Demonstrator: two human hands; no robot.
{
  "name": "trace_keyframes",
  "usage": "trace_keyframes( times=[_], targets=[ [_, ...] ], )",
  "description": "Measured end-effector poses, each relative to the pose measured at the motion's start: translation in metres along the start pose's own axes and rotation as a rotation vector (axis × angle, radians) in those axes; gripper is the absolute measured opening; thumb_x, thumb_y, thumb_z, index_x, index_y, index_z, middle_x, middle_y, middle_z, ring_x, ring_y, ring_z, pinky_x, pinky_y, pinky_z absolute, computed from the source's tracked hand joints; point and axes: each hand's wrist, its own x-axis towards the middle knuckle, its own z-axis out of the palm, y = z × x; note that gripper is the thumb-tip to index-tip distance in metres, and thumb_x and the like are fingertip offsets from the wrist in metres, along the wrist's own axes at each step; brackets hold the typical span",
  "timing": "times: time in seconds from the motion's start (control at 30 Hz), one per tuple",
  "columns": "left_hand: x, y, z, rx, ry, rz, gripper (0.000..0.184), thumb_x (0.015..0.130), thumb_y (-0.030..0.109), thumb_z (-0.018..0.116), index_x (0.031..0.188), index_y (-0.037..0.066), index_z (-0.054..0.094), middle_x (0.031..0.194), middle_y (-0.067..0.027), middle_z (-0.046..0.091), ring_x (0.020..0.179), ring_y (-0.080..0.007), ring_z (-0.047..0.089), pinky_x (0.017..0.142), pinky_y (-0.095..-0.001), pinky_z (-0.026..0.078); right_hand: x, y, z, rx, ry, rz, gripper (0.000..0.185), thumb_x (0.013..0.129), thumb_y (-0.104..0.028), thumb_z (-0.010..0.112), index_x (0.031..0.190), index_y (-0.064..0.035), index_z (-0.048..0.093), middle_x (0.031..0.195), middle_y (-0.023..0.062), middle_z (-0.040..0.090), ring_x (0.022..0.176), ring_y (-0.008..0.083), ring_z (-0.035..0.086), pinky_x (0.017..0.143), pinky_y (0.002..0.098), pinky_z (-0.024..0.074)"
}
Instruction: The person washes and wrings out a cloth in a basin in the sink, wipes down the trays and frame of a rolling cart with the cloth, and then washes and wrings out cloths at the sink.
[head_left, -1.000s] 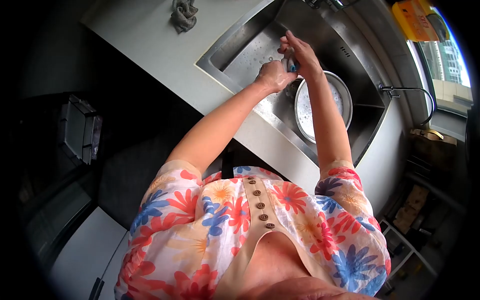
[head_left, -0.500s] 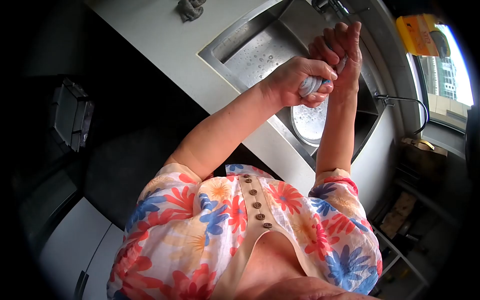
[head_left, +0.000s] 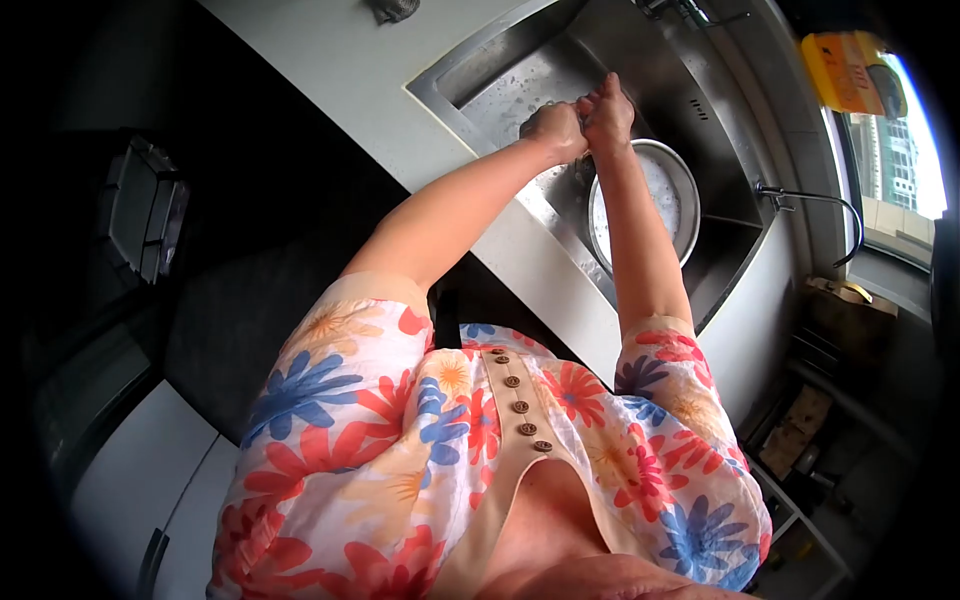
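Both my hands are closed and pressed close together, low over the steel sink (head_left: 660,85). My left hand (head_left: 556,131) is a fist beside my right hand (head_left: 607,118), whose fingers are curled in. The light grey cloth seen wrapped in them a moment ago is now almost wholly hidden by the fingers. Just below and to the right of the hands, a round basin (head_left: 692,195) with whitish, sudsy water sits in the sink, partly covered by my right forearm. Wet drops and foam spot the sink floor left of the hands.
A crumpled dark grey cloth (head_left: 395,10) lies on the pale counter (head_left: 330,90). A tap (head_left: 690,12) stands at the sink's far side, and a thin curved spout (head_left: 850,215) at the right. A yellow-orange packet (head_left: 840,75) is by the window.
Both hands have moved down and away from me, deeper into the sink, and slightly left. The basin, mostly covered before, now shows more. The view has shifted a little.
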Motion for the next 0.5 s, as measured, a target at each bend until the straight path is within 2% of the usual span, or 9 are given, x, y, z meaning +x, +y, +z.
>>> trace_keyframes(
  times=[0.07, 0.13, 0.2, 0.27, 0.33, 0.4, 0.43, 0.47, 0.5],
  targets=[
    [0.017, -0.010, 0.018, 0.130, 0.079, -0.072, 0.038, 0.080, 0.032, 0.055, 0.104, 0.002, 0.052, 0.097, -0.0188, 0.063, 0.092, -0.0311, 0.062, 0.079, -0.0411, 0.048, 0.009, 0.012, -0.010, 0.008, 0.163, 0.006, 0.032, 0.089, -0.027, 0.051, 0.067, -0.0061, 0.041, 0.058, 0.0047, 0.037, 0.044, 0.0168, 0.033, 0.040, 0.0304, 0.0321],
    [0.028, -0.017, 0.025, 0.261, 0.112, 0.063, 0.033, 0.083, 0.023, 0.052, 0.107, 0.002, 0.044, 0.096, -0.0186, 0.063, 0.092, -0.0306, 0.062, 0.077, -0.0408, 0.049, 0.020, 0.021, -0.023, 0.071, 0.127, -0.034, 0.031, 0.089, -0.026, 0.051, 0.067, -0.0060, 0.042, 0.057, 0.0051, 0.039, 0.048, 0.0164, 0.040, 0.043, 0.0307, 0.0369],
    [0.031, -0.010, 0.024, 0.320, 0.199, 0.049, 0.030, 0.084, 0.018, 0.049, 0.108, 0.002, 0.043, 0.100, -0.0202, 0.060, 0.090, -0.0325, 0.062, 0.078, -0.0404, 0.050, 0.023, 0.011, -0.033, -0.062, 0.007, 0.070, 0.034, 0.089, -0.039, 0.050, 0.079, -0.0061, 0.050, 0.073, 0.0076, 0.052, 0.068, 0.0187, 0.052, 0.060, 0.0310, 0.0442],
    [0.017, 0.003, 0.007, 0.371, 0.175, 0.157, 0.061, 0.068, 0.024, 0.071, 0.118, 0.003, 0.042, 0.110, -0.0200, 0.053, 0.093, -0.0354, 0.059, 0.082, -0.0403, 0.049, 0.016, -0.006, -0.041, -0.305, -0.183, 0.265, 0.051, 0.089, -0.054, 0.041, 0.107, -0.0094, 0.056, 0.105, 0.0073, 0.058, 0.100, 0.0228, 0.055, 0.081, 0.0383, 0.0455],
    [0.012, 0.008, 0.004, 0.310, 0.289, 0.130, 0.059, 0.057, 0.025, 0.078, 0.107, 0.003, 0.055, 0.101, -0.0186, 0.059, 0.089, -0.0329, 0.061, 0.079, -0.0391, 0.050, -0.010, -0.021, -0.042, -0.148, -0.355, 0.478, 0.055, 0.089, -0.057, 0.038, 0.113, -0.0113, 0.054, 0.112, 0.0053, 0.059, 0.105, 0.0202, 0.054, 0.084, 0.0427, 0.0436],
    [0.009, 0.012, -0.033, 0.206, -0.068, 0.089, 0.042, 0.055, 0.028, 0.076, 0.088, 0.004, 0.067, 0.086, -0.0154, 0.064, 0.083, -0.0280, 0.064, 0.075, -0.0358, 0.052, 0.009, -0.029, -0.079, -0.329, -0.507, 0.484, 0.051, 0.088, -0.054, 0.042, 0.116, -0.0118, 0.052, 0.110, 0.0065, 0.059, 0.101, 0.0192, 0.056, 0.081, 0.0423, 0.0458],
    [0.019, 0.006, -0.031, 0.145, -0.101, 0.032, 0.036, 0.052, 0.031, 0.073, 0.076, 0.004, 0.069, 0.075, -0.0136, 0.066, 0.076, -0.0246, 0.065, 0.070, -0.0325, 0.052, 0.010, -0.033, -0.087, -0.632, -0.677, 0.142, 0.053, 0.090, -0.051, 0.042, 0.120, -0.0080, 0.048, 0.107, 0.0080, 0.060, 0.097, 0.0192, 0.057, 0.079, 0.0399, 0.0465],
    [0.009, 0.005, -0.046, 0.014, -0.105, 0.122, 0.042, 0.051, 0.034, 0.072, 0.081, 0.004, 0.069, 0.078, -0.0123, 0.067, 0.074, -0.0239, 0.065, 0.070, -0.0311, 0.052, 0.010, -0.036, -0.094, -1.139, -0.704, -0.356, 0.055, 0.091, -0.048, 0.043, 0.124, -0.0042, 0.044, 0.105, 0.0095, 0.060, 0.093, 0.0191, 0.058, 0.078, 0.0375, 0.0473],
    [0.006, -0.004, -0.047, -0.180, -0.049, 0.144, 0.041, 0.052, 0.033, 0.071, 0.082, 0.005, 0.069, 0.079, -0.0124, 0.067, 0.074, -0.0237, 0.065, 0.069, -0.0310, 0.051, 0.006, -0.040, -0.096, -1.448, -0.552, -0.779, 0.058, 0.092, -0.045, 0.043, 0.129, -0.0005, 0.041, 0.102, 0.0109, 0.061, 0.089, 0.0190, 0.059, 0.076, 0.0350, 0.0481]
  ],
)
